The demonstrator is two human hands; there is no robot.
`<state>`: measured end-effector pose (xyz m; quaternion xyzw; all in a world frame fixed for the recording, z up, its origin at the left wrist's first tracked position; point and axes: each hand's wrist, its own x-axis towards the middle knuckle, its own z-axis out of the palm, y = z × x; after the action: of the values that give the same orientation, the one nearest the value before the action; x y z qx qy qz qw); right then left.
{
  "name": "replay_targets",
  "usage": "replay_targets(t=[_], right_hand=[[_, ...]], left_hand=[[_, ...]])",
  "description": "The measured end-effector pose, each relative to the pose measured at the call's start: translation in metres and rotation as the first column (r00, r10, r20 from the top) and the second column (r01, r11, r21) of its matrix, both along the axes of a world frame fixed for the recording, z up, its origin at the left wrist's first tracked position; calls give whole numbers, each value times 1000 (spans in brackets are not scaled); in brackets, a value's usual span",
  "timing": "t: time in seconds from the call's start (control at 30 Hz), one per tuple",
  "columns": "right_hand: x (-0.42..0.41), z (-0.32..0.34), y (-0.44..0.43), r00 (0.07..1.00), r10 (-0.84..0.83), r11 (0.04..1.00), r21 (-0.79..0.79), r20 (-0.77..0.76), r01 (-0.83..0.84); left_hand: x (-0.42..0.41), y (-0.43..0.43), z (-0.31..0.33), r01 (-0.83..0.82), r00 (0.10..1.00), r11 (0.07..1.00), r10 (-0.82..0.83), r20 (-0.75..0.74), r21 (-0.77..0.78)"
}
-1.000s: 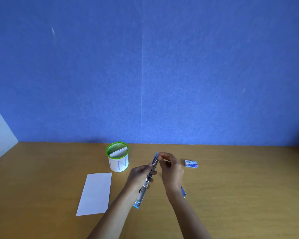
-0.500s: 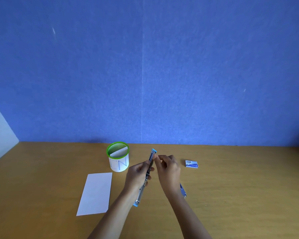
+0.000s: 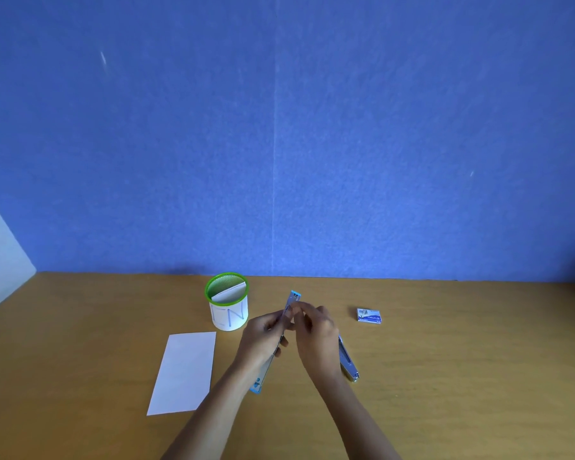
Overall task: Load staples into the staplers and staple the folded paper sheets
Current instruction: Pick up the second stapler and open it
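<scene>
My left hand grips a blue stapler swung fully open, held steeply on end above the table. My right hand pinches at the stapler's metal channel near its upper end; whether a staple strip is between the fingertips is hidden. A second stapler lies on the table, partly behind my right wrist. A small blue-and-white staple box rests to the right. A folded white paper sheet lies flat at the left.
A green-rimmed mesh cup wrapped in white paper holds another folded sheet, behind the paper. The wooden table meets a blue wall at the back. A white panel stands at the far left.
The stapler's top end has tipped more upright and shifted slightly left. My right fingers slid down from its tip onto the channel. Paper, cup and box have not moved.
</scene>
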<state>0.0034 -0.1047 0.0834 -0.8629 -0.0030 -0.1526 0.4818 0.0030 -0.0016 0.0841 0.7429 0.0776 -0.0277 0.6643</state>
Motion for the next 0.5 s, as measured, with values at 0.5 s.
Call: replay_targets(t=[0.5], right_hand=[[32,11,3,935,223,823,568,-275,-29]], left_hand=[[13,11,-43,-58,994,895,12,104,443]])
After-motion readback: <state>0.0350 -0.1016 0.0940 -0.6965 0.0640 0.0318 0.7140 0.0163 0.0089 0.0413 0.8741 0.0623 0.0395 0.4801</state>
